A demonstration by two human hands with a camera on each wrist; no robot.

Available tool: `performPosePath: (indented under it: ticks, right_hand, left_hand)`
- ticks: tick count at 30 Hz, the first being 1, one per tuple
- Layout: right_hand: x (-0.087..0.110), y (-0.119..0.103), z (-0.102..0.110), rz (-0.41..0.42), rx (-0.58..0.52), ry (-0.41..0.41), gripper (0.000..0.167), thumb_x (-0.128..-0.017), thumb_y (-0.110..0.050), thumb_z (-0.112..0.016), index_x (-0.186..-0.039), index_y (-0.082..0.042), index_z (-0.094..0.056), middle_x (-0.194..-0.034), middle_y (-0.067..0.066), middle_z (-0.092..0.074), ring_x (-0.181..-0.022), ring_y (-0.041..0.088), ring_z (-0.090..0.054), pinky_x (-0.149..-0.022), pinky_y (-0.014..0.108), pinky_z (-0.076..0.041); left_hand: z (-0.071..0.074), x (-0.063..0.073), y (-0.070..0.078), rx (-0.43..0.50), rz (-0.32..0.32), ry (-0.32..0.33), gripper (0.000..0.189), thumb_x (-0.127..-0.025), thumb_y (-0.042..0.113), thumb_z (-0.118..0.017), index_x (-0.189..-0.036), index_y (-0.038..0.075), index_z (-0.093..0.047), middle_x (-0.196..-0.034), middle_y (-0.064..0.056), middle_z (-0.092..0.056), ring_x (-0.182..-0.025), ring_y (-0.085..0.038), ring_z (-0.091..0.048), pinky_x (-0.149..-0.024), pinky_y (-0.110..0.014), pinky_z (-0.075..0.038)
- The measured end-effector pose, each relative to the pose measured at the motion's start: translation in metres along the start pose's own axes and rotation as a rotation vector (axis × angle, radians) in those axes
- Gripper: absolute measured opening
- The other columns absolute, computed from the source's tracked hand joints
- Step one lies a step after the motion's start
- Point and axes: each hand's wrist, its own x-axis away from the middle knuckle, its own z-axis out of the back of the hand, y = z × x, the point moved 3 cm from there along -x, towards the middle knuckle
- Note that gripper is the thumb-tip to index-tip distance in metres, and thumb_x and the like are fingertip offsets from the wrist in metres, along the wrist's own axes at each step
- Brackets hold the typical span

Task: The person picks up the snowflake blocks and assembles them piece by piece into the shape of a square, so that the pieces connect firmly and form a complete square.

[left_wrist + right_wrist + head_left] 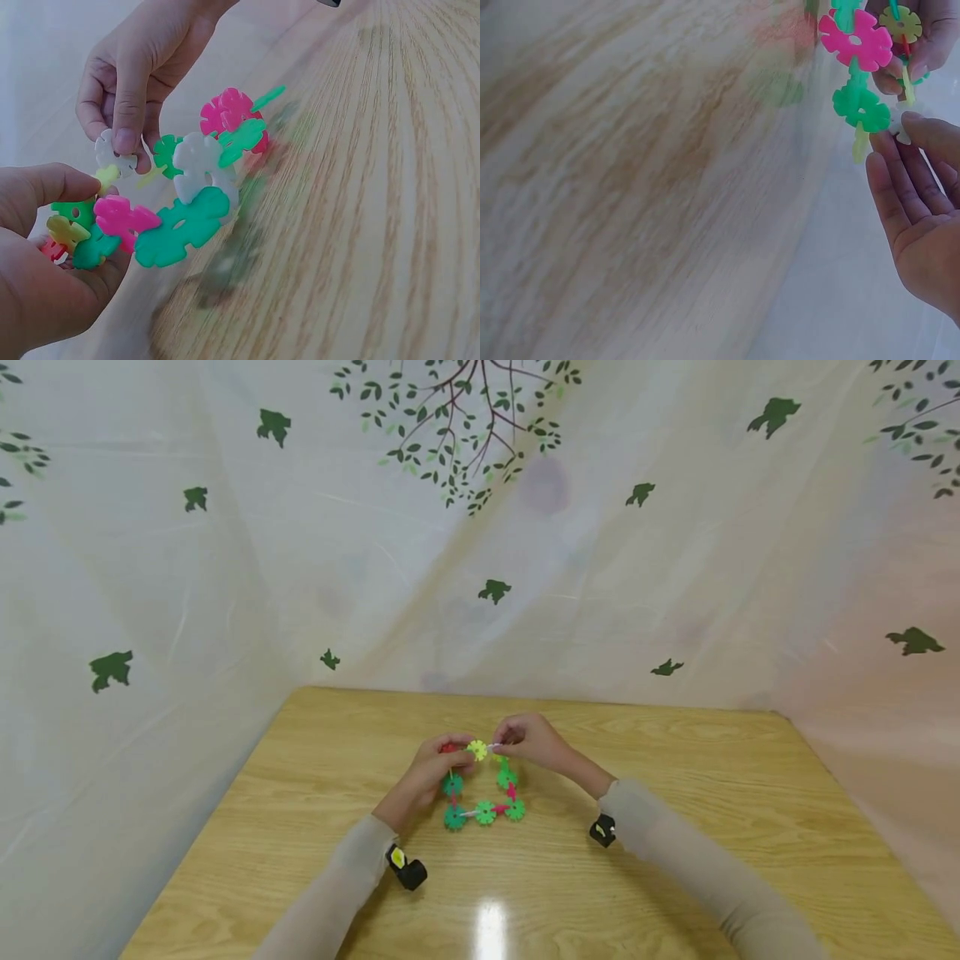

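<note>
A chain of flower-shaped interlocking plastic discs bends into a near-square loop, held above the table. Green, pink, white, yellow and red pieces alternate along it. My left hand grips the loop's upper left part, thumb and fingers around a few discs beside a yellow disc. Between thumb and fingertips, my right hand pinches a white disc, which meets a yellow piece by the left thumb. Close to the right fingers, a yellow disc ends the other side, slotted onto a green disc; it appears apart from the white one.
Beneath the hands lies a wood-grain table. A pale cloth printed with leaves and birds hangs behind it and at the sides. Each wrist wears a small black camera, one on the left and one on the right.
</note>
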Motion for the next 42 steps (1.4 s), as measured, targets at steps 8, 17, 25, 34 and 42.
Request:
performPosePath:
  ticks: [8, 17, 25, 34, 42]
  right_hand:
    - [0.0038, 0.0015, 0.0013, 0.027, -0.037, 0.029, 0.008, -0.089, 0.001, -0.076, -0.089, 0.008, -0.072, -0.092, 0.023, -0.073, -0.08, 0.038, -0.072, -0.07, 0.023, -0.058]
    - [0.0027, -0.0002, 0.0022, 0.007, -0.029, 0.031, 0.006, -0.088, -0.002, -0.078, -0.087, 0.003, -0.075, -0.091, 0.017, -0.075, -0.077, 0.018, -0.072, -0.069, 0.022, -0.059]
    - [0.0018, -0.0023, 0.0026, 0.01, -0.054, 0.029, 0.004, -0.087, -0.001, -0.078, -0.083, 0.0, -0.076, -0.09, 0.018, -0.076, -0.076, 0.008, -0.069, -0.069, 0.022, -0.058]
    - [0.0012, -0.0072, -0.0002, 0.001, -0.057, 0.05, 0.006, -0.086, 0.007, -0.076, -0.084, 0.011, -0.074, -0.09, 0.028, -0.074, -0.078, 0.035, -0.073, -0.066, 0.02, -0.057]
    - [0.0022, -0.0044, -0.0013, 0.005, -0.104, 0.045, 0.005, -0.085, 0.009, -0.076, -0.083, 0.013, -0.074, -0.089, 0.029, -0.074, -0.074, 0.02, -0.072, -0.065, 0.02, -0.057]
  left_hand:
    - [-0.0041, -0.0045, 0.001, 0.006, -0.003, -0.006, 0.034, -0.087, -0.002, -0.069, -0.121, -0.005, -0.066, -0.094, -0.003, -0.068, -0.079, -0.014, -0.069, -0.073, -0.024, -0.058]
    - [-0.002, -0.0042, 0.0042, -0.028, -0.003, -0.05, 0.034, -0.091, -0.001, -0.066, -0.124, -0.006, -0.062, -0.099, -0.005, -0.067, -0.082, -0.017, -0.07, -0.076, -0.025, -0.059]
    - [-0.0011, -0.0035, 0.0067, -0.034, -0.022, -0.084, 0.029, -0.091, -0.005, -0.065, -0.12, -0.006, -0.061, -0.103, -0.006, -0.064, -0.085, -0.017, -0.069, -0.079, -0.026, -0.059]
    - [-0.0014, -0.0009, 0.0079, -0.051, -0.034, -0.086, 0.033, -0.091, -0.006, -0.063, -0.124, -0.009, -0.058, -0.109, -0.008, -0.063, -0.086, -0.015, -0.068, -0.084, -0.028, -0.058]
    - [-0.0032, 0.0032, 0.0078, -0.022, -0.04, -0.073, 0.034, -0.09, -0.006, -0.064, -0.123, -0.01, -0.059, -0.106, -0.007, -0.063, -0.08, -0.011, -0.066, -0.081, -0.026, -0.058]
